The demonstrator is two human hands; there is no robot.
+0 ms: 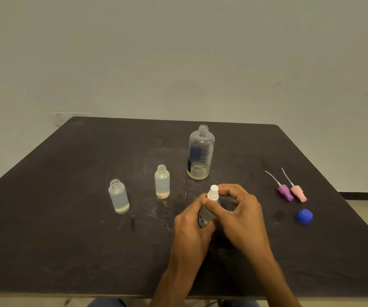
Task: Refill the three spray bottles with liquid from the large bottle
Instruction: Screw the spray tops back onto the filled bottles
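Observation:
My left hand [189, 222] grips the body of a small spray bottle [207, 212] with a white spray top [213, 192]. My right hand [242, 216] has its fingers at that white top. Two other small frosted bottles stand open, each with a little liquid at the bottom: one on the left [118, 196], one nearer the middle [162, 181]. The large clear bottle [200, 152] stands uncapped behind my hands, with yellowish liquid low inside.
On the dark table [67, 218], a purple spray head [284, 191] and a pink spray head [298, 192] lie at the right with their tubes pointing away. A blue cap [304, 216] lies in front of them. A pale wall rises behind the table.

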